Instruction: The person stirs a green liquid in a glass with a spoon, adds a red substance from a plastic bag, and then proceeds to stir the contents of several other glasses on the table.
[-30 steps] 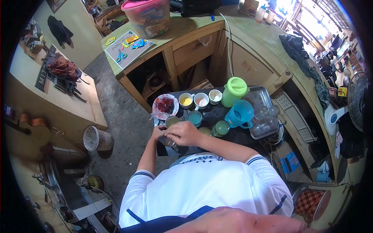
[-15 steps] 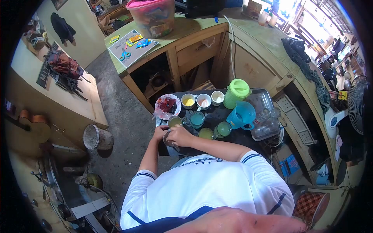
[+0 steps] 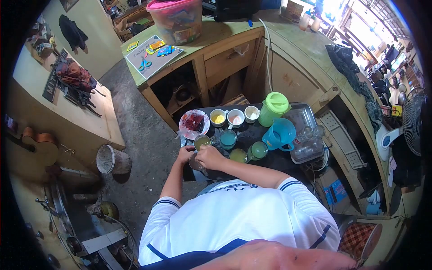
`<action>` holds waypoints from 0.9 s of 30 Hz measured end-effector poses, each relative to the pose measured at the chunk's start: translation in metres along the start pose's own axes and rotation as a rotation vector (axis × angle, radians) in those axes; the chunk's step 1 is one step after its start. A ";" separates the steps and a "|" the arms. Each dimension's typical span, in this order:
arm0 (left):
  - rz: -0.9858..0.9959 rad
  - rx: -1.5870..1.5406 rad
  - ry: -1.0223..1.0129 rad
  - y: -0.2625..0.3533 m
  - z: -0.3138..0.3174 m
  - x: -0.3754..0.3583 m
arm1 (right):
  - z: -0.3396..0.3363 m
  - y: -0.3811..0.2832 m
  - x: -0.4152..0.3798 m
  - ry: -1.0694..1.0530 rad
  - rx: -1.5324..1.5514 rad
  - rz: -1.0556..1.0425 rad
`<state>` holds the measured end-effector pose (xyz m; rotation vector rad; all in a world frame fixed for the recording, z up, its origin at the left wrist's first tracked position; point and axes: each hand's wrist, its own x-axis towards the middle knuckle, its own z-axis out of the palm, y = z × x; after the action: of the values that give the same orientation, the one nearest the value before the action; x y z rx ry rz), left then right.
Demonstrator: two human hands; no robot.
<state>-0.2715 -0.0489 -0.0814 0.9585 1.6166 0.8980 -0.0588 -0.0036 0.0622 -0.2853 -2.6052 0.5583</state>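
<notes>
Both hands on a small cup at the surface's near edge

Left hand (image 3: pixel 185 154) cups the small cup (image 3: pixel 195 162) from the side, right hand (image 3: pixel 209 156) closes over its top; what the fingers pinch, I cannot tell. Just beyond: green-filled glasses (image 3: pixel 202 141), a blue jug (image 3: pixel 280 133), a green jug (image 3: pixel 273 108), a red-smeared plate (image 3: pixel 193 122).

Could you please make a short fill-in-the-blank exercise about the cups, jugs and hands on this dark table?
1. Both hands, left hand and right hand, meet at a small ____ at the table's near edge.
2. The tall jug with a lid is ____ in colour.
3. The blue jug stands beside a metal ____ of glasses.
4. The plate holds something ____.

Answers: cup; green; tray; red
</notes>
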 end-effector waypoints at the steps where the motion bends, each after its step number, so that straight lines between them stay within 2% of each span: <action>1: -0.001 0.000 0.000 0.003 0.000 -0.002 | 0.000 -0.001 0.000 -0.001 0.001 0.000; 3: -0.016 0.078 0.025 0.008 0.001 -0.004 | 0.001 -0.002 0.001 -0.109 0.091 0.137; 4: -0.017 0.078 0.025 0.009 0.001 -0.006 | 0.000 -0.002 0.001 -0.109 0.092 0.137; 6: -0.018 0.037 0.015 0.010 0.001 -0.006 | 0.000 0.000 0.001 0.069 0.087 0.038; 7: -0.018 0.036 0.015 0.010 0.001 -0.005 | 0.002 0.001 0.000 0.069 0.087 0.038; 9: -0.041 0.051 0.017 0.008 0.001 -0.004 | 0.003 0.001 -0.001 -0.097 0.046 0.065; 10: -0.042 0.052 0.018 0.008 0.001 -0.004 | 0.002 0.001 -0.001 -0.097 0.047 0.065; 12: -0.031 0.118 0.030 0.010 0.000 -0.004 | 0.001 0.000 0.000 0.069 0.087 0.045; 13: -0.031 0.118 0.030 0.012 0.001 -0.005 | 0.001 0.000 0.000 0.069 0.086 0.046; 15: 0.002 0.008 -0.022 0.012 0.001 -0.007 | 0.001 -0.001 -0.001 -0.169 -0.019 0.107; 16: 0.000 0.009 -0.022 0.011 0.002 -0.007 | 0.002 -0.001 -0.001 -0.170 -0.018 0.107; 18: -0.037 -0.043 -0.029 0.009 0.000 -0.005 | 0.003 0.000 -0.001 0.063 0.119 0.086; 19: -0.035 -0.044 -0.028 0.007 0.000 -0.003 | 0.003 0.000 -0.002 0.062 0.117 0.084; 21: -0.024 -0.050 -0.003 0.007 0.002 -0.004 | 0.008 -0.001 -0.005 -0.114 0.011 0.204; 22: -0.024 -0.050 -0.002 0.009 0.002 -0.006 | 0.011 0.001 -0.005 -0.115 0.011 0.203; 24: -0.044 -0.003 0.016 0.012 0.001 -0.006 | 0.014 0.004 -0.003 0.059 0.192 0.113; 25: -0.043 -0.003 0.016 0.013 0.002 -0.006 | 0.014 0.005 -0.003 0.059 0.191 0.112; 27: -0.027 -0.042 0.012 0.012 0.003 -0.007 | 0.013 0.001 -0.004 -0.104 0.029 0.193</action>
<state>-0.2655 -0.0503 -0.0685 0.9024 1.6109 0.9170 -0.0610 -0.0080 0.0492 -0.5145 -2.6839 0.6927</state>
